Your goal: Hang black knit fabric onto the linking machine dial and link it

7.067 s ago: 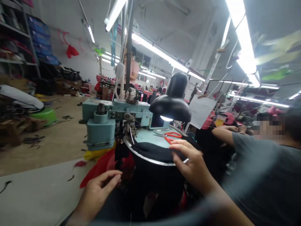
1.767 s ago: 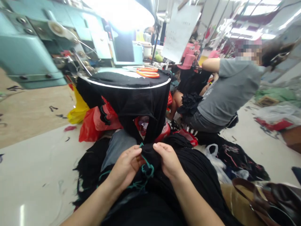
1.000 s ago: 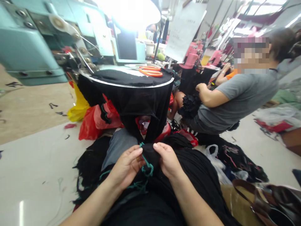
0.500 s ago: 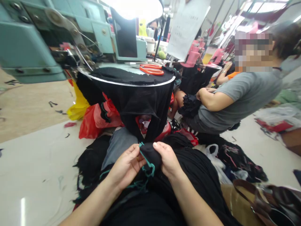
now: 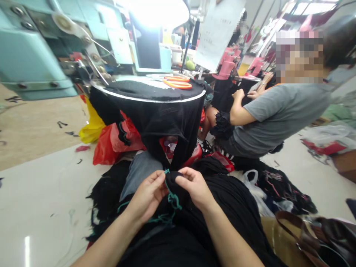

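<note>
Between my two hands is a piece of black knit fabric [image 5: 172, 180] with teal yarn [image 5: 174, 200] along its edge. My left hand [image 5: 151, 193] pinches the corner where a tuft of teal yarn sticks up. With thumb and fingers, my right hand [image 5: 194, 187] grips the fabric's other side. Loose teal strands dangle below the fingers. More black fabric [image 5: 233, 207] lies in a heap across my lap, under both forearms. How far the held piece joins that heap is hidden.
Ahead stands a round machine bed [image 5: 155, 100] draped in black knit, with orange-handled scissors [image 5: 178, 83] on top. A green machine head [image 5: 33, 59] juts in at left. A co-worker [image 5: 283, 107] sits at right. Bags [image 5: 105, 144] and a brown handbag [image 5: 311, 237] lie around me.
My right hand has shifted slightly left, closer to my left hand, and the fabric between them is more bunched. The co-worker's hands have risen toward their own machine.
</note>
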`<state>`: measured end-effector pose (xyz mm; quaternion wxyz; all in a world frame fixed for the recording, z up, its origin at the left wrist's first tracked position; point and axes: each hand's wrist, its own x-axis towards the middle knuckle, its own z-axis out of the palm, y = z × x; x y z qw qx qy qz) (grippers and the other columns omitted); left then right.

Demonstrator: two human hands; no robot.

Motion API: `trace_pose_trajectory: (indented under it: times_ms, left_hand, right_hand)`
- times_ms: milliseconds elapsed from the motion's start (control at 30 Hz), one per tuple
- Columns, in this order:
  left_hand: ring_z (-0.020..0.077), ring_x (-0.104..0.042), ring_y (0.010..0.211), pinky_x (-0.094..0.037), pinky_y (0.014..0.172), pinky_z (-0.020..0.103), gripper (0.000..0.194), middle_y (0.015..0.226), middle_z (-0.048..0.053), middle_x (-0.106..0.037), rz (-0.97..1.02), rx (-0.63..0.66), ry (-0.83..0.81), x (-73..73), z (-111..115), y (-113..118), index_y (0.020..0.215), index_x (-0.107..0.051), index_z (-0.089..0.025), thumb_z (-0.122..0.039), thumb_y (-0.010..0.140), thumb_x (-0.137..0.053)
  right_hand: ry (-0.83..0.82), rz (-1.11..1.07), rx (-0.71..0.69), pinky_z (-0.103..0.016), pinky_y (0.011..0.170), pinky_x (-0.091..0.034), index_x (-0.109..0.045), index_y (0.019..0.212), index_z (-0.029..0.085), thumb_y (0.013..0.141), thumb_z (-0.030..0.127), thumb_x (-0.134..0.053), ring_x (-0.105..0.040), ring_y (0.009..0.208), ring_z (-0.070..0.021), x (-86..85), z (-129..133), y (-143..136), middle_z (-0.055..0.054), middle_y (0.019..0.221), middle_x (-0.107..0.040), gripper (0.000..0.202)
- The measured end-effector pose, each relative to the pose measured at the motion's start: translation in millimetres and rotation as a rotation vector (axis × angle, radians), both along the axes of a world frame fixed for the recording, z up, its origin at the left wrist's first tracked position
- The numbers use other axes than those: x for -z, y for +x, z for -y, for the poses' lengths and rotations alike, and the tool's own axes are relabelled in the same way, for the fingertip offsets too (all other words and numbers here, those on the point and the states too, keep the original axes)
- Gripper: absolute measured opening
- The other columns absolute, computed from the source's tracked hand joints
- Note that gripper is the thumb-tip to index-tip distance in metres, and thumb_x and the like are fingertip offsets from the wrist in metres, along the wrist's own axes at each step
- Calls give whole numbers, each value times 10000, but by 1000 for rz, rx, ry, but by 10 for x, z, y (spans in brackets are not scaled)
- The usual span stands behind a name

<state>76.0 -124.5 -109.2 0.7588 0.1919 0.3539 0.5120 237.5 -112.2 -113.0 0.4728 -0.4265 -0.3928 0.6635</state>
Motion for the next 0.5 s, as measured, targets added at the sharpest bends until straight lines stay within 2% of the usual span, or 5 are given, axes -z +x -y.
trace_pose_trajectory:
  times_ms: [67, 200, 333, 433, 500]
  left_hand:
    - [148, -666, 627, -570, 602, 238, 235, 723, 24, -712, -50, -113, 18, -29, -61, -101, 805, -660, -137, -247, 722, -851]
    - [128, -690, 709, -586, 711, 221, 35, 805, -5, -754, -75, -395, 74, -171, -242, -493, 862, -660, -157, -175, 857, -689]
    - [99, -678, 839, -549, 857, 198, 217, 871, -25, -770, -101, -642, 33, -309, -314, -933, 932, -655, -150, -137, 990, -446]
    - [78, -657, 827, -534, 843, 166, 278, 788, -32, -753, -111, -764, -94, -304, -264, -1186, 904, -628, -127, -109, 1006, -370]
    - [63, -644, 791, -535, 810, 137, 301, 708, -49, -726, -115, -821, -154, -261, -216, -1306, 861, -599, -132, -84, 1003, -338]
  right_hand:
    - [119, 197, -227, -218, 595, -430, -716, 829, 187, 629, 286, -855, -559, 618, -115, 63, 15, 31, 42, 717, -680, 263]
    - [227, 482, -551, -200, 494, -343, -666, 560, 180, 577, 177, -828, -487, 483, -86, 369, -14, 55, 80, 504, -581, 163]
    - [230, 458, -435, -221, 616, -444, -629, 585, 181, 656, 161, -737, -653, 696, -151, 587, -180, 66, 2, 713, -722, 131]
    - [210, 384, -352, -284, 743, -511, -603, 728, 186, 803, 293, -654, -696, 856, -180, 622, -336, 65, -56, 922, -755, 141]
    - [199, 368, -324, -309, 787, -520, -628, 840, 188, 789, 334, -688, -688, 854, -173, 653, -407, 43, -46, 933, -743, 166]
